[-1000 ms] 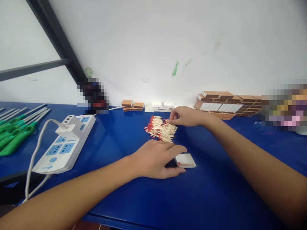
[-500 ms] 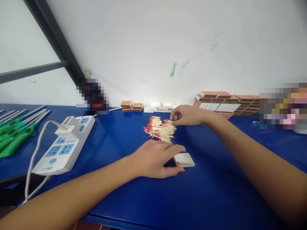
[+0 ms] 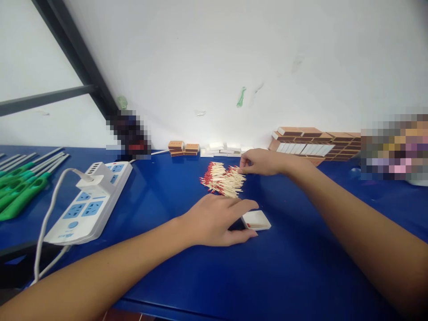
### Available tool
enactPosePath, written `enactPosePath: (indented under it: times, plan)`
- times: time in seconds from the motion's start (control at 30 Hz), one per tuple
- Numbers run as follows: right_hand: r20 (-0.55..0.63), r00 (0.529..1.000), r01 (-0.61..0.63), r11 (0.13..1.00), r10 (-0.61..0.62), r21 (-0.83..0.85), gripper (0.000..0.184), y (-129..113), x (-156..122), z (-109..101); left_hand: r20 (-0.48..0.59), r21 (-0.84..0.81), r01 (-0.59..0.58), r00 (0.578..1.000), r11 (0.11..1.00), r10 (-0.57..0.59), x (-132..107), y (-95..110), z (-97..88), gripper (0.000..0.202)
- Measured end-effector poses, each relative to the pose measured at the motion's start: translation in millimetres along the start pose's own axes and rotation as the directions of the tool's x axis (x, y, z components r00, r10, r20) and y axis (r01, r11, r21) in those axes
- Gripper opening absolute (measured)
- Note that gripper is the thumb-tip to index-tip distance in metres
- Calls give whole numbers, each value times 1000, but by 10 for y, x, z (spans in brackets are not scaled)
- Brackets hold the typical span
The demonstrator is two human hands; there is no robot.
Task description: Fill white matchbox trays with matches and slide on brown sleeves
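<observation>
My left hand (image 3: pixel 217 220) lies over the table with its thumb and forefinger gripping a small white matchbox tray (image 3: pixel 259 217). The tray is tilted a little, and at least one red-tipped match lies along its near side. Beyond it is a loose pile of wooden matches (image 3: pixel 227 180), their red heads mostly to the left. My right hand (image 3: pixel 261 161) reaches in from the right, thumb and forefinger pinched together on a match at the pile's upper right edge. The fingers partly hide that match.
Against the wall are brown matchboxes (image 3: pixel 183 148), white trays (image 3: pixel 222 149) and a stack of matchboxes (image 3: pixel 321 142). A white power strip (image 3: pixel 96 209) with a cable stands at the left of the blue table (image 3: pixel 267 276). Green-handled lighters (image 3: pixel 30 187) lie farther left.
My right thumb and forefinger have closed into a tighter pinch at the pile's edge. The tray in my left hand has tipped slightly, its far side rising.
</observation>
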State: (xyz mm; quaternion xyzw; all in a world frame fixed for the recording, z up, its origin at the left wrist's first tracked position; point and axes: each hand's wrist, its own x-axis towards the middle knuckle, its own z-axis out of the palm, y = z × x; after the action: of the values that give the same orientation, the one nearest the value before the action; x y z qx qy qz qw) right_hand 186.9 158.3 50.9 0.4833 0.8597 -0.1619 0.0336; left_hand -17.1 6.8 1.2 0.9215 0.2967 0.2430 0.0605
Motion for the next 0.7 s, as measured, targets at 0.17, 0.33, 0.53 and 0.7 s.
enactPosePath:
  times: [0.17, 0.33, 0.53, 0.7]
  plan:
    - [33, 999, 34, 999, -34, 13, 21, -6, -17, 4, -26, 22, -11, 1000, 1000, 11, 0, -8, 12, 47]
    - [46, 998, 50, 998, -48, -25, 21, -14, -18, 18, -55, 48, -12, 998, 999, 15, -2, -11, 10, 48]
    - [113, 991, 82, 993, -72, -89, 28, -161, -110, -29, -164, 43, 84, 984, 996, -76, 2, -45, 9, 47]
    - [94, 994, 62, 992, -51, -108, 20, -221, -300, -12, -254, 26, 108, 962, 994, -98, 23, -66, -3, 46]
